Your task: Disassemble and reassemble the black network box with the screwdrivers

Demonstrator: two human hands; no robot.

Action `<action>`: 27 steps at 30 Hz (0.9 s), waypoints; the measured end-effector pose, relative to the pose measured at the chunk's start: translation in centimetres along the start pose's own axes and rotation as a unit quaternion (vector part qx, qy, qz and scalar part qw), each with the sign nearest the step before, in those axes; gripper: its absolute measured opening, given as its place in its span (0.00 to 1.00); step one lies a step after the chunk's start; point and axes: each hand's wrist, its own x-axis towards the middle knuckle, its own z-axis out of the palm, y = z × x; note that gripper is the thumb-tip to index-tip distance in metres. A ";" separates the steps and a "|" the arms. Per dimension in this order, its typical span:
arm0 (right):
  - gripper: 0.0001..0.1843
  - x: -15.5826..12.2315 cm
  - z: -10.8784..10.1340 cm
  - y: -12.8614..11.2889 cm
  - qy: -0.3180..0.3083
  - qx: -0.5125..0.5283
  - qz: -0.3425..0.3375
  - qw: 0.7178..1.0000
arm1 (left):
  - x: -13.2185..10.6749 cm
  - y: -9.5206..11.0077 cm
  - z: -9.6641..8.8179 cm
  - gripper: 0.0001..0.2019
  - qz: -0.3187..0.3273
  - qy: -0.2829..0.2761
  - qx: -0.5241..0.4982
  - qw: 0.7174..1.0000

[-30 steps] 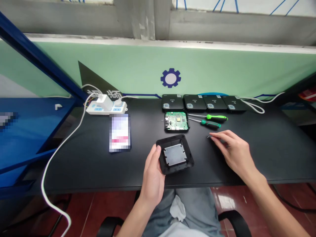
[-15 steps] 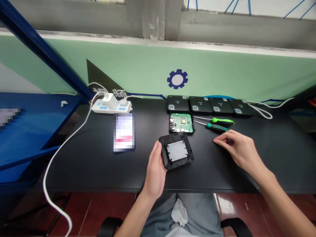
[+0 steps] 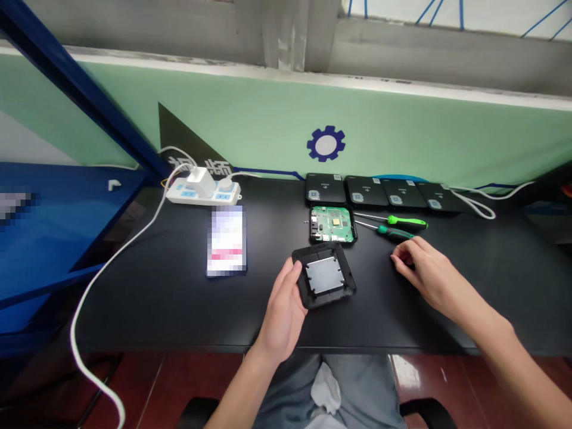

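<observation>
Since 1 second ago, the right hand (image 3: 431,275) has curled its fingertips together just short of 2 screwdrivers (image 3: 397,226); what they pinch is unclear. The left hand (image 3: 283,307) clasps the black cover (image 3: 325,277).

Our left forearm (image 3: 241,381) comes up bare from the bottom edge, slanting up and to the right. At its end our left hand (image 3: 283,313) sits with a straight wrist and the palm turned inward. Its thumb (image 3: 292,274) stretches forward on top, and the fingers are tucked underneath, out of sight, closed in a light grip. Our right forearm (image 3: 504,345), also bare, enters from the lower right corner and runs up to the left. Our right hand (image 3: 429,275) is palm down with knuckles raised, its fingertips (image 3: 397,261) curled and drawn together, pointing down and left. The two hands are well apart.
</observation>
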 end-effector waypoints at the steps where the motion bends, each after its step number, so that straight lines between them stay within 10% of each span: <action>1: 0.22 0.0 -0.1 0.0 -0.004 0.000 -0.002 1.000 | -0.1 0.1 0.0 0.29 -0.012 0.006 0.002 1.000; 17: 0.14 5.7 -1.7 -7.4 0.092 0.189 -0.043 0.977 | -0.5 0.9 1.1 0.24 -0.040 0.008 -0.012 0.999; 27: 0.09 14.5 1.0 -13.4 -0.001 0.231 -0.112 0.966 | -0.7 0.8 1.6 0.30 -0.018 -0.015 -0.016 1.000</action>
